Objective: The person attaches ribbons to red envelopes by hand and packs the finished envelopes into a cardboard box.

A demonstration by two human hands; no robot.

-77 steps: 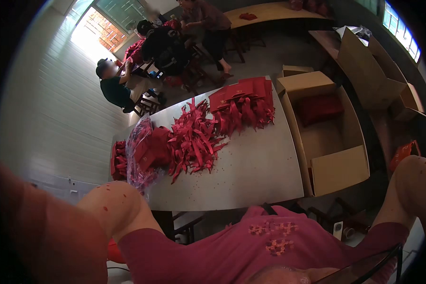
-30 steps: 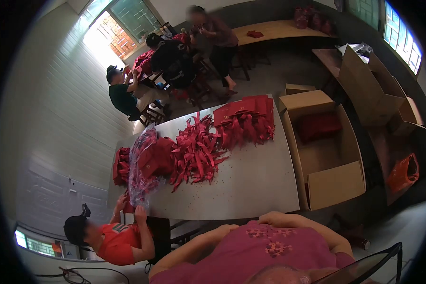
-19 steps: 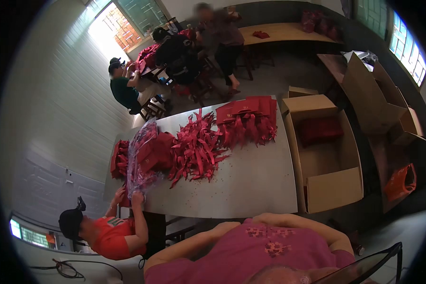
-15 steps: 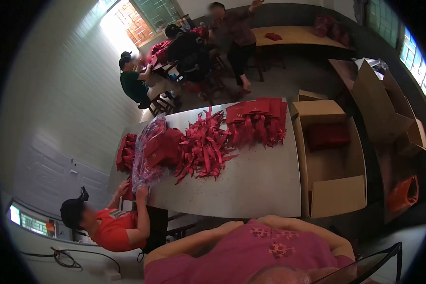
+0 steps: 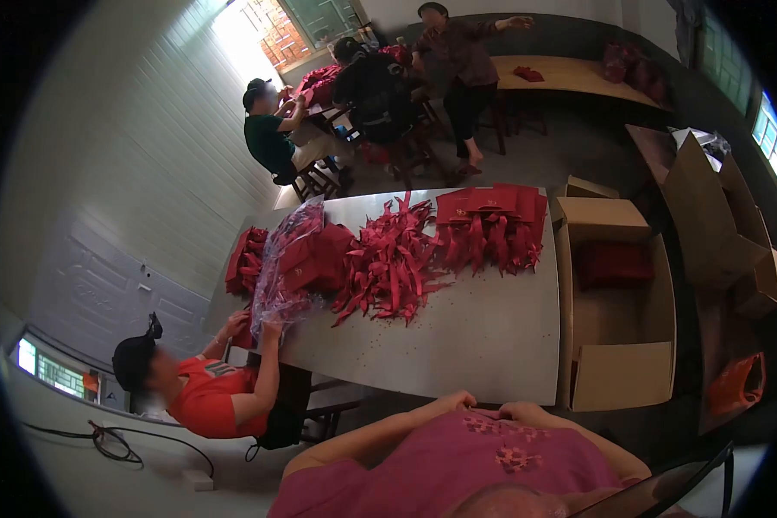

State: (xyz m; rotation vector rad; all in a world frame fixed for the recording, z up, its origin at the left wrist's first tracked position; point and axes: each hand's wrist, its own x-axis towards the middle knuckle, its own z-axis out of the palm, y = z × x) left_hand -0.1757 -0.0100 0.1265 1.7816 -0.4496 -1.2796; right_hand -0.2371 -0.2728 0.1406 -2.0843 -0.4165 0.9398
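My left hand [image 5: 454, 402] is at the near edge of the metal-topped table [image 5: 492, 337], close to my chest. My right hand [image 5: 527, 413] sits just to its right, a short gap apart from it. The fingers of both hands are too small and partly hidden to read, and no object shows in either. Beyond them on the table lie a heap of red ribbons [image 5: 388, 268] and a row of red gift bags [image 5: 492, 207] with ribbon handles. More red bags [image 5: 315, 259] lie beside clear plastic wrapping [image 5: 278, 268] to the left.
A co-worker in an orange shirt [image 5: 220, 397] handles the plastic at the left. An open cardboard box [image 5: 622, 380] holding a red bundle [image 5: 613, 264] stands right of the table. Several people are around a far table, and a long wooden table [image 5: 570, 82] runs behind.
The view has shifted, so the scene sits further right. My hands show more clearly at the table edge, with a gap between them. The standing person's raised arm has lowered to the side.
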